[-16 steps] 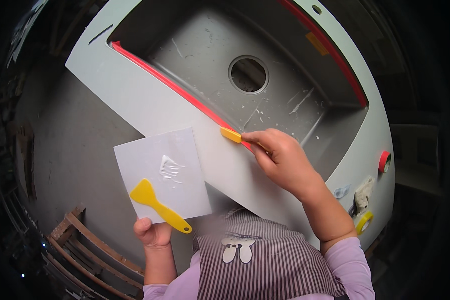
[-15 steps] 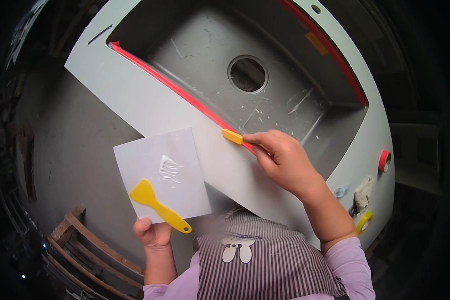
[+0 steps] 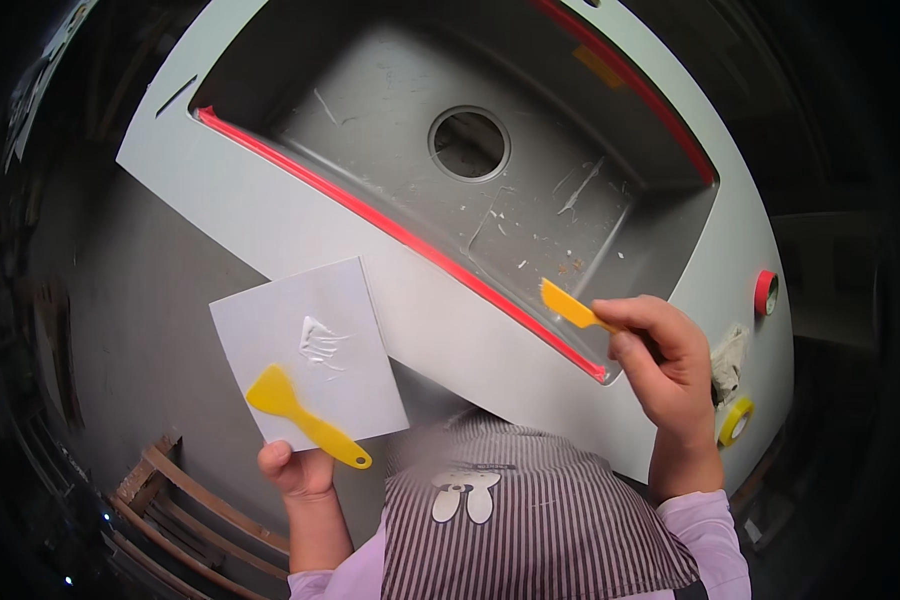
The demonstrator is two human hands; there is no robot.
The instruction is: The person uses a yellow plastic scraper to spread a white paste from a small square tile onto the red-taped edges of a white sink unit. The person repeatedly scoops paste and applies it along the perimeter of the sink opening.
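Observation:
My left hand point(image 3: 298, 470) grips the lower edge of a white square board point(image 3: 375, 355), its thumb on top and the other fingers mostly hidden beneath. On the board lie a yellow plastic scraper point(image 3: 308, 418) and a smear of white paste point(image 3: 320, 342). My right hand point(image 3: 665, 365) pinches a smaller yellow scraper point(image 3: 566, 302), its blade lifted over the near right corner of a grey sink basin point(image 3: 380, 120). Red tape point(image 3: 370, 228) lines the basin's near edge, where the white countertop point(image 3: 270, 195) begins. The blade looks apart from the tape.
More red tape point(image 3: 660, 85) runs along the far edge. Bits of white debris point(image 3: 522, 264) lie in the basin, near its round drain hole point(image 3: 469, 143). On the countertop's right sit a red tape roll point(image 3: 766, 293), a crumpled cloth point(image 3: 730, 362) and a yellow tape roll point(image 3: 736, 421). A wooden pallet point(image 3: 205, 500) stands lower left.
My right hand has moved right with its scraper, lifting it off the basin's near edge. The view has shifted slightly. My left hand still holds the board.

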